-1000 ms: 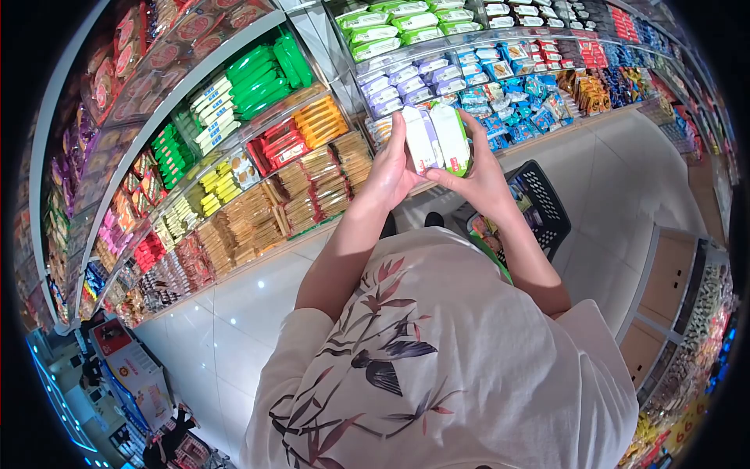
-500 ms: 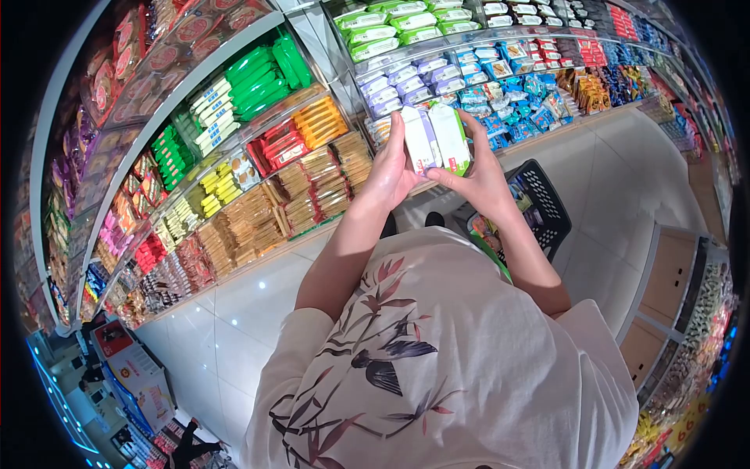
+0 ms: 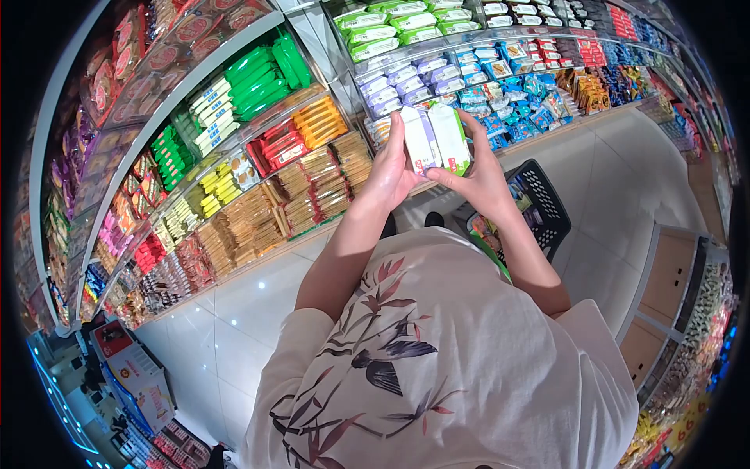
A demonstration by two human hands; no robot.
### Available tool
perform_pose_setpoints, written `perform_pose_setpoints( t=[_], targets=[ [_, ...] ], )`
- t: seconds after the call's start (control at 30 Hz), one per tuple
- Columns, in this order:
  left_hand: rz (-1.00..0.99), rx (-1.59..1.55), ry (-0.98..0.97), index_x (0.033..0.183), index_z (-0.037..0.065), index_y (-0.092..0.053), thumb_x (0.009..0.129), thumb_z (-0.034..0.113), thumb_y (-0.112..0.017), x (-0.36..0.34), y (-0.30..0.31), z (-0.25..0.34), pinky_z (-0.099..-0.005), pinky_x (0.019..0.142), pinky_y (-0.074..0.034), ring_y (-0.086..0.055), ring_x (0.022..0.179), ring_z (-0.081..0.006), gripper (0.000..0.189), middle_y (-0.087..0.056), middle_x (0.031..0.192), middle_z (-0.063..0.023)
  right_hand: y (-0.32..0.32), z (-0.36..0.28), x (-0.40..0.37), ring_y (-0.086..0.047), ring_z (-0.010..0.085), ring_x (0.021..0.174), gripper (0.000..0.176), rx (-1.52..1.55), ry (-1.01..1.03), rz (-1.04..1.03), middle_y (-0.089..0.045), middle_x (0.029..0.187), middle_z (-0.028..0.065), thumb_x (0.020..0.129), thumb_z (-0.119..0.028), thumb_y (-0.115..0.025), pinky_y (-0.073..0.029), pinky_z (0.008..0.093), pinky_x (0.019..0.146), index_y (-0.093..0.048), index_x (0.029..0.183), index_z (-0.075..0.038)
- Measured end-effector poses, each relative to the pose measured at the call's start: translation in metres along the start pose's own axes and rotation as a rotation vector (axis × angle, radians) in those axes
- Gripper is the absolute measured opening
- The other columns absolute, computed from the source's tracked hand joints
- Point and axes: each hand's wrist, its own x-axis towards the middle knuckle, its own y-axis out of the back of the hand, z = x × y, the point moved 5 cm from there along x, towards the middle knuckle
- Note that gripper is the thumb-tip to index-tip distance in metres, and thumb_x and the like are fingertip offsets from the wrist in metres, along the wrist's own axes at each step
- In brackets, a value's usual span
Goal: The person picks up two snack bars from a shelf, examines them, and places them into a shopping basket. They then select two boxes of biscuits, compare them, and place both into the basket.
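Two snack packets are held side by side in front of the shelf. My left hand (image 3: 391, 173) is closed along the outer side of the white packet with purple edging (image 3: 421, 141). On the other side, my right hand (image 3: 480, 176) grips the white packet with green edging (image 3: 448, 139), thumb across its lower end and fingers behind its right edge. The packets touch or nearly touch each other. Their undersides and some of my fingertips are hidden.
Purple-and-white packets (image 3: 384, 95) and green packets (image 3: 402, 17) fill the shelves ahead. Blue snack packets (image 3: 516, 117) lie further right. A black basket (image 3: 555, 211) with goods inside is beside my right forearm. Wooden cabinets (image 3: 664, 273) stand at the right.
My hands and the two packets stay almost still, with only a slight shift in the glare on them. At the lower left, a dark shape has moved toward the bottom edge.
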Motion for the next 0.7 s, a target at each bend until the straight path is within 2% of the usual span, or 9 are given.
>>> perform_pose_setpoints(
  t=[0.13, 0.23, 0.33, 0.43, 0.47, 0.57, 0.7],
  targets=[
    [-0.033, -0.034, 0.005, 0.141, 0.006, -0.029, 0.096, 0.059, -0.019, 0.002, 0.004, -0.002, -0.0457, 0.093, -0.05, -0.054, 0.117, -0.03, 0.071, -0.049, 0.132, -0.0167, -0.001, 0.001, 0.0, -0.044, 0.0304, 0.125, 0.095, 0.004, -0.008, -0.003, -0.041, 0.137, 0.0192, 0.067, -0.025, -0.083, -0.037, 0.0393, 0.103, -0.028, 0.141, -0.002],
    [0.035, 0.027, 0.004, 0.137, 0.006, -0.037, 0.095, 0.061, -0.019, 0.004, 0.009, -0.001, -0.0434, 0.086, -0.054, -0.059, 0.11, -0.0288, 0.071, -0.054, 0.126, -0.0161, 0.0, 0.0, 0.0, -0.044, 0.0266, 0.124, 0.091, 0.104, -0.021, -0.029, -0.042, 0.136, 0.017, 0.071, -0.022, -0.081, -0.035, 0.0378, 0.104, -0.026, 0.142, -0.002],
    [0.058, 0.097, 0.147, 0.128, 0.006, -0.047, 0.095, 0.063, -0.022, 0.008, 0.024, 0.003, -0.037, 0.069, -0.058, -0.065, 0.097, -0.0256, 0.07, -0.061, 0.115, -0.0156, 0.009, -0.003, 0.0, -0.044, 0.0228, 0.123, 0.081, 0.176, -0.027, -0.055, -0.044, 0.134, 0.0152, 0.076, -0.017, -0.074, -0.034, 0.0356, 0.103, -0.028, 0.142, -0.003],
    [-0.15, 0.087, 0.239, 0.119, 0.01, -0.051, 0.093, 0.065, -0.028, 0.01, 0.027, 0.015, -0.0312, 0.06, -0.054, -0.067, 0.088, -0.0236, 0.066, -0.065, 0.102, -0.0136, 0.03, -0.01, -0.002, -0.044, 0.0209, 0.122, 0.07, 0.038, -0.033, -0.135, -0.046, 0.131, 0.0144, 0.079, -0.013, -0.066, -0.035, 0.0342, 0.102, -0.032, 0.14, -0.003],
    [-0.194, 0.114, 0.263, 0.117, 0.009, -0.051, 0.093, 0.064, -0.03, 0.01, 0.026, 0.018, -0.0294, 0.055, -0.053, -0.067, 0.08, -0.0214, 0.065, -0.066, 0.099, -0.013, 0.035, -0.007, -0.003, -0.045, 0.0203, 0.12, 0.065, 0.046, -0.033, -0.15, -0.049, 0.127, 0.0135, 0.079, -0.012, -0.062, -0.035, 0.0333, 0.101, -0.037, 0.137, -0.003],
    [-0.325, 0.32, 0.327, 0.121, 0.004, -0.051, 0.096, 0.059, -0.028, 0.007, 0.024, 0.024, -0.0289, 0.055, -0.053, -0.066, 0.077, -0.0195, 0.065, -0.065, 0.103, -0.0145, 0.053, 0.002, -0.008, -0.049, 0.0153, 0.109, 0.056, 0.131, -0.13, -0.2, -0.053, 0.119, 0.0075, 0.079, -0.012, -0.064, -0.037, 0.0292, 0.096, -0.044, 0.131, -0.004],
    [-0.43, 0.422, 0.472, 0.123, 0.004, -0.049, 0.096, 0.053, -0.035, 0.006, 0.02, 0.024, -0.0286, 0.056, -0.053, -0.065, 0.076, -0.0184, 0.058, -0.065, 0.102, -0.0144, 0.067, -0.006, -0.011, -0.048, 0.0122, 0.106, 0.049, 0.09, -0.125, -0.277, -0.053, 0.117, 0.0053, 0.08, -0.01, -0.064, -0.038, 0.0273, 0.093, -0.048, 0.126, -0.003]
  ],
)
